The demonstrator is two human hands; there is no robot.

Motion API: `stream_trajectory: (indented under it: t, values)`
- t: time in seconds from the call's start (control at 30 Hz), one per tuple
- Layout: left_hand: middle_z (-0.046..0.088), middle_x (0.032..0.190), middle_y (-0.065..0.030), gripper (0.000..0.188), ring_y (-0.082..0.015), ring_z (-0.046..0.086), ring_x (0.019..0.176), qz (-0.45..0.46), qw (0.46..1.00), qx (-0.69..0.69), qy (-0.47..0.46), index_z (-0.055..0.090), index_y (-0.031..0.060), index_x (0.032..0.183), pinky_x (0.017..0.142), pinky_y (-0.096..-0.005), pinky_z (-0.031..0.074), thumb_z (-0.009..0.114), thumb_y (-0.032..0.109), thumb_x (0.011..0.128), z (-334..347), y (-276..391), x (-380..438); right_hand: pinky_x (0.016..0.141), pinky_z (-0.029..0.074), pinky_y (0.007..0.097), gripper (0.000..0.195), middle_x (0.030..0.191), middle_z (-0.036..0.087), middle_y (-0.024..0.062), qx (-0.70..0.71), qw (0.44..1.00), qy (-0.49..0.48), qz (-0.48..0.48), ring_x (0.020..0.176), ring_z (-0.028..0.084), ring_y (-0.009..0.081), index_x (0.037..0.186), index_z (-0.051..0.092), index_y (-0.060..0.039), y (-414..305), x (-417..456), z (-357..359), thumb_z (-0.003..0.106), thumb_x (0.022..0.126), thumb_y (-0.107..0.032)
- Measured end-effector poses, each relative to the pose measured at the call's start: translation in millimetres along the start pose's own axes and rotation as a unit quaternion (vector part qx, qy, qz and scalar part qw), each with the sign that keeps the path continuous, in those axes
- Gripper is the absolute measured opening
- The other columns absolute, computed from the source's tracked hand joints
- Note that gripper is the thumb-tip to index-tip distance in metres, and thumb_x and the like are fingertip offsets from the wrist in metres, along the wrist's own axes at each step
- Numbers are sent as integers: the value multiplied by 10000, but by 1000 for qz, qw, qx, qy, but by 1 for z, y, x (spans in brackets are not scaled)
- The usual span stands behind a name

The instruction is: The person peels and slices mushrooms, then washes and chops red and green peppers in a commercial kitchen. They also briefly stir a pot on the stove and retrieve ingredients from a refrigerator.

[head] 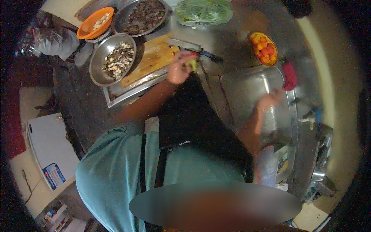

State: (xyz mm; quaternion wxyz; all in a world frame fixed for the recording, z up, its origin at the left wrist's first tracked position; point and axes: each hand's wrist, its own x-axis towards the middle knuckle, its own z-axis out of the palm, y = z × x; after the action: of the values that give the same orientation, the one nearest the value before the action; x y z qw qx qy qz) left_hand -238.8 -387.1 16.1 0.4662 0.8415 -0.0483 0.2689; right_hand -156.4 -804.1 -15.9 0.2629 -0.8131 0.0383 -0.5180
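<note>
My left hand (177, 71) is closed around a small yellow-green piece of food (193, 65) at the right end of a wooden cutting board (150, 59). Just beyond it lies a wide-bladed knife (185, 45) with a dark handle, its blade partly over the board. My right hand (268, 102), blurred, is over a stainless steel sink (240, 84) with its fingers apart and nothing visible in them. Close to those fingertips a red cloth (289, 76) hangs on the sink's rim; whether they touch is unclear. A steel bowl (97, 71) of chopped whitish and dark pieces overlaps the board's left end.
Behind stand an orange plastic bowl (82, 34) with white pieces, a large steel bowl (119, 21) of dark food and a plastic bag of green leaves (204, 13). A yellow bowl of orange-red produce (263, 48) sits beyond the sink. A white appliance (50, 145) is at left.
</note>
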Motion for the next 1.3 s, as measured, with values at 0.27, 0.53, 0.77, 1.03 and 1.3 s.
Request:
stream_trajectory:
  t: [0.27,0.53,0.77,1.03,1.3]
  values:
    - [582,1174,-133,448,-346,574,1065,-126,968,214,41,683,87,1106,920,-402,490,576,-84,706,-121,-69,24,1009,429,489,682,1307,526,215,-29,801,-563,-201,1206,510,397,1404,469,-186,-235,-98,146,696,762,-149]
    - [585,1168,-142,422,-328,598,1032,-95,985,103,105,683,98,1114,866,-377,507,582,-40,728,-178,-59,27,1004,439,466,630,1288,530,231,69,780,-614,-100,1157,536,430,1388,472,-129,-218,-112,192,672,791,-143]
    - [622,1133,-138,419,-275,620,1016,-148,983,52,98,693,101,1111,854,-333,516,636,-38,720,-182,-59,31,952,461,455,532,1213,588,199,74,828,-441,-337,1115,559,401,1298,541,-89,-261,-110,171,678,803,-228]
    - [656,1125,-80,374,-167,630,1007,-192,943,91,256,686,62,1127,901,-297,505,636,-66,780,-256,-25,37,801,502,422,259,986,667,128,223,633,-691,-268,920,623,340,1076,642,-87,-345,-134,209,663,875,-249]
    - [644,1162,-98,367,-186,623,1064,-265,888,101,363,683,57,1137,967,-316,480,616,-87,806,-280,-16,-18,955,475,384,611,1250,618,150,437,608,-646,-152,1130,591,260,1399,471,-143,-382,-71,235,722,854,-257]
